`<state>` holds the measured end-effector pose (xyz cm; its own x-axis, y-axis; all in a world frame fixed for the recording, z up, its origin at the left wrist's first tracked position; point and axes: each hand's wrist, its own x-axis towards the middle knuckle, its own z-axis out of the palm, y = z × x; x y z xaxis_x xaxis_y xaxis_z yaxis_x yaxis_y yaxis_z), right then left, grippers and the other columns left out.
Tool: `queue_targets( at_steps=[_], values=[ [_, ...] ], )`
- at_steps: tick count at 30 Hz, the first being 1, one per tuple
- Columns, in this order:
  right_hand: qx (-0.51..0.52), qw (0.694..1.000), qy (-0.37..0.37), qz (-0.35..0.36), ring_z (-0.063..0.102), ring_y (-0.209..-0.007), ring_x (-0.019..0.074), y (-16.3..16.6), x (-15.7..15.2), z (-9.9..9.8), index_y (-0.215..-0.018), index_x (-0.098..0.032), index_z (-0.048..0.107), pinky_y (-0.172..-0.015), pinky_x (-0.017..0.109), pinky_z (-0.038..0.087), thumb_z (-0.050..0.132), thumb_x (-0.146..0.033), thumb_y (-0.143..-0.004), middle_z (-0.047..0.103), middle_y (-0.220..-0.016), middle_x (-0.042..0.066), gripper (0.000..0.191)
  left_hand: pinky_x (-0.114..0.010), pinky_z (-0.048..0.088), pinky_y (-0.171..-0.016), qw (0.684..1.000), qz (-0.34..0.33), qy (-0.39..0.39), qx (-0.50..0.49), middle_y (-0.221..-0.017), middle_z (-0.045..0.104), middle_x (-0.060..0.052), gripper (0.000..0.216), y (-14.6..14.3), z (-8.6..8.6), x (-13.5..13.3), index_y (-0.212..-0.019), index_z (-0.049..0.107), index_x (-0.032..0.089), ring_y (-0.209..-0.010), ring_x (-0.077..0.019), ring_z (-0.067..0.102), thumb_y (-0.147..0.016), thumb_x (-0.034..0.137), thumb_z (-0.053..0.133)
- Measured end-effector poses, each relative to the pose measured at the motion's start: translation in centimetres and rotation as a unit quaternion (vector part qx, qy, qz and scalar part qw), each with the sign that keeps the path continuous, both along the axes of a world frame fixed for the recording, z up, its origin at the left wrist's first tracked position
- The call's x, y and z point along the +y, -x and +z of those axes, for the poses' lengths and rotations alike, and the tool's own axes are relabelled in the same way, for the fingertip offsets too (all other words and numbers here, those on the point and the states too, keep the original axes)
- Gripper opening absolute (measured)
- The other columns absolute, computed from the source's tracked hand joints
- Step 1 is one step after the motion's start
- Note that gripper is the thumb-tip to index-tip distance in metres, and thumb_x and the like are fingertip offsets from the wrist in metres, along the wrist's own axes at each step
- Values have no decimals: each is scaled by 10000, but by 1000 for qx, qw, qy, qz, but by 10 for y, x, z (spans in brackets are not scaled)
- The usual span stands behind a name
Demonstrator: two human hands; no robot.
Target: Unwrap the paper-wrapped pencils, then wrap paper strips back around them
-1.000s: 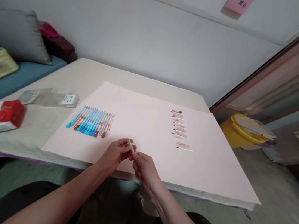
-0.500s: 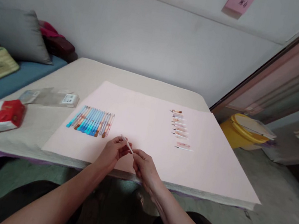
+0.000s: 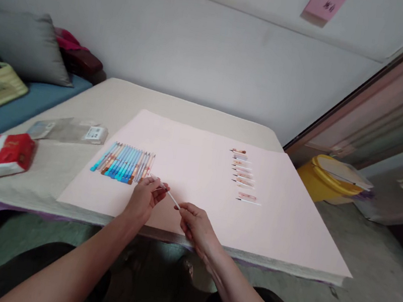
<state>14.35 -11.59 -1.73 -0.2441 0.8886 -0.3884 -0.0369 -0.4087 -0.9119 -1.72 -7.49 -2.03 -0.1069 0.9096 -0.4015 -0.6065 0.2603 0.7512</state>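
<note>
Both my hands are over the front of the pink sheet, joined by a thin white pen refill (image 3: pixel 174 200). My left hand (image 3: pixel 143 197) pinches a pale pen barrel (image 3: pixel 155 179), mostly hidden by the fingers, at the refill's upper left end. My right hand (image 3: pixel 195 224) grips the refill's lower right end between thumb and fingers. Just beyond my left hand lies a row of blue, brown and grey pens (image 3: pixel 123 161), side by side. To the right, a column of white refills with dark tips (image 3: pixel 249 202) lies among short patterned pen tubes (image 3: pixel 245 176).
The pink sheet (image 3: pixel 193 155) covers much of the beige padded table (image 3: pixel 193 105). At left are a red tissue pack (image 3: pixel 2 155) and clear plastic packaging (image 3: pixel 70 131). A yellow bucket (image 3: pixel 315 179) stands right of the table; a wall (image 3: pixel 202 49) rises behind it.
My left hand has moved left and slightly up, away from my right hand. A longer, thinner stretch of white refill now shows between them. My right hand has hardly moved.
</note>
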Motion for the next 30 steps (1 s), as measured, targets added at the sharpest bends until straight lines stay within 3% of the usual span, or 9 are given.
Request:
queue_targets(
  at_steps=[10, 30],
  values=[
    [0, 1000, 0, -3, 260, -328, 47, -4, 2, 7, -936, -136, 623, -338, 187, 126, 526, -320, -791, 427, -405, -71, 254, -218, 490, -624, 998, 51, -2, -22, -675, 641, -34, 103, 6, -1, 3, -671, 569, 136, -683, -120, 634, -690, 193, 654],
    [-7, 1000, 2, 10, 274, -345, 46, -4, 0, 5, -939, -129, 631, -352, 181, 138, 541, -336, -768, 430, -421, -64, 283, -226, 525, -631, 994, 58, 25, -89, -714, 666, -71, 51, 5, -6, 5, -719, 575, 131, -704, -132, 648, -717, 125, 626]
  ],
)
